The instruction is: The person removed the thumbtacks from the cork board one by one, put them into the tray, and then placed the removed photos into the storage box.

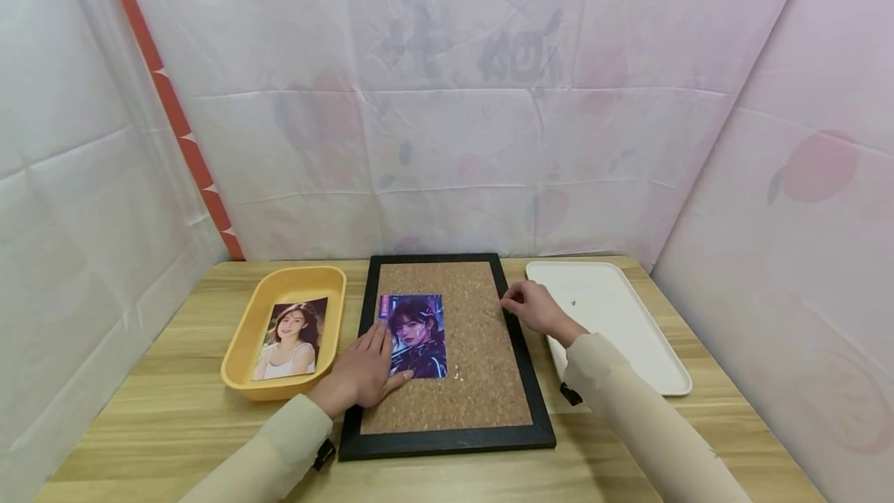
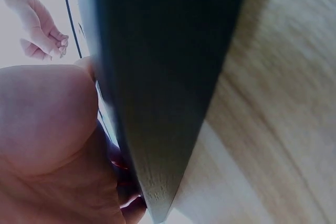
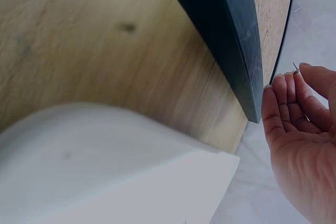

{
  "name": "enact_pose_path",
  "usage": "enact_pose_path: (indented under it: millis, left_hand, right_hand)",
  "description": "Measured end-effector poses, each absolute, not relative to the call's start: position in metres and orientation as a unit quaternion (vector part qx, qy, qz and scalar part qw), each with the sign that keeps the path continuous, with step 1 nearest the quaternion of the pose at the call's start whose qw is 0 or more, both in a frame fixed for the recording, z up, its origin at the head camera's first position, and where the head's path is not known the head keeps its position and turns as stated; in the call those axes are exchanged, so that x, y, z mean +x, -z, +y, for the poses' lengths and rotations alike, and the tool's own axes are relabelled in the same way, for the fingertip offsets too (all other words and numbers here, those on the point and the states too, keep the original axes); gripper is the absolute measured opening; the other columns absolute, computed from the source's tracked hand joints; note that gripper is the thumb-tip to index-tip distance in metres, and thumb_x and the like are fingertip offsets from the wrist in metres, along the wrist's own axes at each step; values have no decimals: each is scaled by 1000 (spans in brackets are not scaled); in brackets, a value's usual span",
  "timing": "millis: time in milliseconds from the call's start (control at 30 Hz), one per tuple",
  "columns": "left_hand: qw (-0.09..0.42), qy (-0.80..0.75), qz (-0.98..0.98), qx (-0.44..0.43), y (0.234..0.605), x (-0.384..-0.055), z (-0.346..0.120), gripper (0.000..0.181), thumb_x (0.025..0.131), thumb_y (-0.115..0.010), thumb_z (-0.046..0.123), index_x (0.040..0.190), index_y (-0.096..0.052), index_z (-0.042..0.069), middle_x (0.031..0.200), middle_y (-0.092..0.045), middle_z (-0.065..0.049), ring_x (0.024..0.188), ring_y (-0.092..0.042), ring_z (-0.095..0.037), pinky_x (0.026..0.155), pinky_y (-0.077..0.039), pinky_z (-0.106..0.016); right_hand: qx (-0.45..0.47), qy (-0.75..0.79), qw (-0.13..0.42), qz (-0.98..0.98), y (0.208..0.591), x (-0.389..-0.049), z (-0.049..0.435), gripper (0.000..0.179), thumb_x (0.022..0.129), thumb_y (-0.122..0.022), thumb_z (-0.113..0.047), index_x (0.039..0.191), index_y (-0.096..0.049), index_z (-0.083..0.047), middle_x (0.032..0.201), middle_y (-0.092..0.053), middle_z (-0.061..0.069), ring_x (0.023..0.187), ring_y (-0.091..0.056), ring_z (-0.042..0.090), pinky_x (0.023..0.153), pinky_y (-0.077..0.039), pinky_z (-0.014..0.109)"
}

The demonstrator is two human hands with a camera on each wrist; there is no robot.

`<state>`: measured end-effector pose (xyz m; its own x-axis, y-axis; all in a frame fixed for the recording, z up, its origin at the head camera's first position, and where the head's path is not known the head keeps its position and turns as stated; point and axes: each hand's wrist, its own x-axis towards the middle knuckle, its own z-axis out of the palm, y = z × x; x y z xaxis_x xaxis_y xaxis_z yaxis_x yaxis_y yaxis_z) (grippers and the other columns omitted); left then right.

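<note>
A black-framed cork board [image 1: 482,402] lies on the table, with a purple and blue picture card [image 1: 427,332] on its left half. My left hand [image 1: 363,367] rests over the board's left edge, its fingers straight and touching the card's left side and lower corner. In the left wrist view, the palm of that hand is beside the dark frame [image 2: 157,77]. Above the board's right edge, my right hand [image 1: 538,309] pinches a small pin [image 3: 295,67] between thumb and index finger. Its thin point sticks up; its head is hidden by the fingertips.
Left of the board stands a yellow basin [image 1: 240,355] holding a photo print [image 1: 293,340] of a person. A white tray [image 1: 621,324], with a tiny dark item [image 1: 573,303] in it, lies at the right under the right forearm. Cloth walls [image 1: 447,138] enclose the table.
</note>
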<state>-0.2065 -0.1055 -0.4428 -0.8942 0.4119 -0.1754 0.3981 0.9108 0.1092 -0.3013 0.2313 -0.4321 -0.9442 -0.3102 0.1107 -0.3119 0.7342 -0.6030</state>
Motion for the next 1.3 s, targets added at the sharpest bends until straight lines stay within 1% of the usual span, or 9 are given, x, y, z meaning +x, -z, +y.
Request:
enact_pose_path:
  millis: [100, 300, 533, 733, 833, 967, 1100, 1300]
  left_hand:
    - [100, -33, 973, 205, 442, -206, -106, 81, 105, -48, 53, 153, -34, -11, 164, -24, -28, 154, -21, -42, 123, -25, -52]
    - [107, -31, 972, 207, 441, -207, -106, 80, 106, -47, 52, 155, -32, -10, 165, -21, -28, 154, -20, -42, 123, -24, -52]
    - [111, -30, 973, 199, 445, -206, -107, 81, 106, -47, 53, 155, -32, -9, 166, -21, -26, 155, -19, -40, 124, -23, -51]
    - [114, -16, 972, 203, 443, -209, -105, 82, 106, -44, 54, 156, -30, -9, 167, -19, -27, 155, -17, -41, 124, -21, -51]
    - [106, -18, 973, 203, 441, -209, -102, 81, 106, -46, 54, 155, -32, -10, 166, -22, -26, 154, -20, -40, 124, -24, -50]
    - [107, -8, 974, 201, 442, -210, -100, 82, 106, -43, 56, 156, -32, -8, 166, -21, -25, 155, -19, -38, 124, -24, -49]
    - [108, -7, 973, 204, 443, -210, -99, 83, 105, -43, 57, 156, -32, -7, 166, -21, -25, 155, -19, -39, 124, -24, -49]
    - [109, -13, 973, 203, 445, -213, -102, 83, 105, -45, 57, 156, -32, -8, 166, -21, -26, 155, -19, -39, 124, -24, -50]
  right_hand:
    - [165, -332, -4, -929, 432, -300, 234, 16, 101, -63, -9, 99, -74, 2, 88, -69, 7, 74, -58, 16, 70, -50, 36]
    - [150, -338, 0, -929, 434, -300, 244, 15, 100, -64, -8, 95, -73, 2, 83, -68, 8, 70, -53, 16, 66, -46, 33]
    - [149, -336, 9, -930, 436, -301, 250, 14, 100, -64, -7, 97, -73, 3, 87, -70, 9, 74, -57, 16, 68, -49, 33]
    - [147, -326, 8, -934, 433, -302, 259, 15, 100, -63, -6, 97, -73, 4, 86, -69, 9, 73, -57, 16, 66, -48, 33]
    - [152, -318, 16, -936, 431, -304, 266, 14, 100, -63, -6, 96, -73, 3, 85, -69, 9, 73, -56, 16, 66, -48, 33]
    - [157, -308, 20, -938, 429, -305, 273, 15, 100, -63, -7, 95, -72, 4, 84, -69, 9, 72, -56, 16, 65, -47, 33]
    - [146, -307, 17, -940, 430, -303, 278, 15, 100, -63, -7, 97, -72, 4, 85, -69, 9, 73, -57, 16, 66, -48, 33]
    - [141, -317, 14, -938, 431, -302, 282, 18, 101, -62, -9, 102, -72, 7, 90, -70, 14, 76, -59, 18, 66, -48, 34]
